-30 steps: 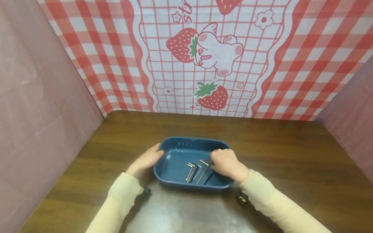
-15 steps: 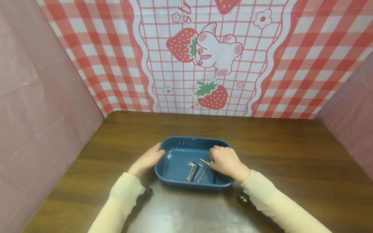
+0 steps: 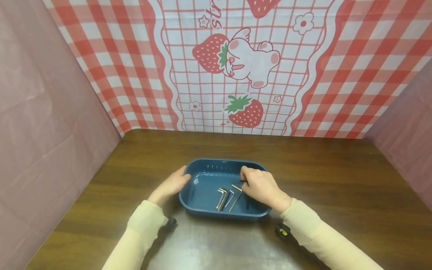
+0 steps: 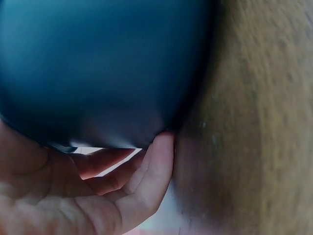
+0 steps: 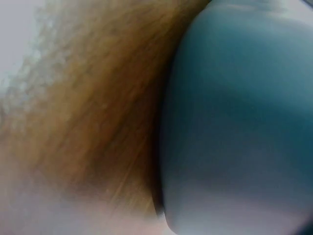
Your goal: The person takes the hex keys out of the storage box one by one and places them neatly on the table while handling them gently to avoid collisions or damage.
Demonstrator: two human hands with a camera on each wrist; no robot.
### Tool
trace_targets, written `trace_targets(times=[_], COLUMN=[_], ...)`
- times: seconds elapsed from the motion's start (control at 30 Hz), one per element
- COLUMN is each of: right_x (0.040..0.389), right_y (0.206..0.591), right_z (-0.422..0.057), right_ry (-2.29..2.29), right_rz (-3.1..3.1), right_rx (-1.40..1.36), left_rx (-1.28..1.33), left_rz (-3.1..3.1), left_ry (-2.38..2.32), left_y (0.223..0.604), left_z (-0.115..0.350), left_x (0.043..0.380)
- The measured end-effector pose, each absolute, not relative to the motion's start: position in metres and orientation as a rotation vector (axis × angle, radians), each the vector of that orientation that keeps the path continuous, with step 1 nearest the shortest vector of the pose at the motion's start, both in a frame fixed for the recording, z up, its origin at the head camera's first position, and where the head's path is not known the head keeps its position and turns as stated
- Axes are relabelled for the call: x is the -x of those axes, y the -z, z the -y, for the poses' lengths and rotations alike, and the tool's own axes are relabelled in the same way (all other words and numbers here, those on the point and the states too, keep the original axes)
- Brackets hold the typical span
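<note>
A blue tray [image 3: 202, 198] sits on the table with several L-shaped hex keys [image 3: 221, 198] lying in its right half. My left hand [image 3: 171, 184] grips the tray's left end, thumb over the rim; the left wrist view shows its fingers curled against the outside wall. Inside the right end, my right hand [image 3: 264, 187] holds a black hex key [image 3: 248, 204], largely hidden beneath the palm, with the fingers curled. Just left of those fingers lies a gold-coloured hex key [image 3: 236, 202]. In the right wrist view the tray's outer wall [image 5: 234, 127] fills the right side; the fingers are out of sight.
The brown wooden table [image 3: 145, 150] spreads around the tray. A red-and-white checked cloth [image 3: 236, 67] with strawberries hangs behind it, and pink cloths [image 3: 50, 112] flank both sides. A dark wrist camera [image 3: 282, 230] sits below the right sleeve.
The black hex key has swung from a slant to nearly upright in the head view. My right thumb and forefinger have parted slightly. My left hand keeps its hold on the tray.
</note>
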State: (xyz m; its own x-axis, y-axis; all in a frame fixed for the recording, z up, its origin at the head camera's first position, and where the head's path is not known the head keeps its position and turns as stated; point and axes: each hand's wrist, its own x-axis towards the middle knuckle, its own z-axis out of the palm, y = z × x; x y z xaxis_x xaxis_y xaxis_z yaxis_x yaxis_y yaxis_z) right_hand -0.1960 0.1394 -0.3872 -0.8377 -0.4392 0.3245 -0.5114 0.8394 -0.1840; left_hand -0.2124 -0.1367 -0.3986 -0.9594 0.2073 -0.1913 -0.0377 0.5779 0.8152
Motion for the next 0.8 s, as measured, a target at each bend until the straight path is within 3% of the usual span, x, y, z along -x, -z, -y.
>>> trace_targets(times=[0.8], right_x=[0.196], right_y=[0.367], right_z=[-0.148], right_ry=[-0.759], right_rz=[2.706], right_rx=[-0.699], left_rx=[-0.147], left_rz=[-2.541], left_ry=[-1.342], left_y=[0.399], left_z=[0.137], left_x=[0.212])
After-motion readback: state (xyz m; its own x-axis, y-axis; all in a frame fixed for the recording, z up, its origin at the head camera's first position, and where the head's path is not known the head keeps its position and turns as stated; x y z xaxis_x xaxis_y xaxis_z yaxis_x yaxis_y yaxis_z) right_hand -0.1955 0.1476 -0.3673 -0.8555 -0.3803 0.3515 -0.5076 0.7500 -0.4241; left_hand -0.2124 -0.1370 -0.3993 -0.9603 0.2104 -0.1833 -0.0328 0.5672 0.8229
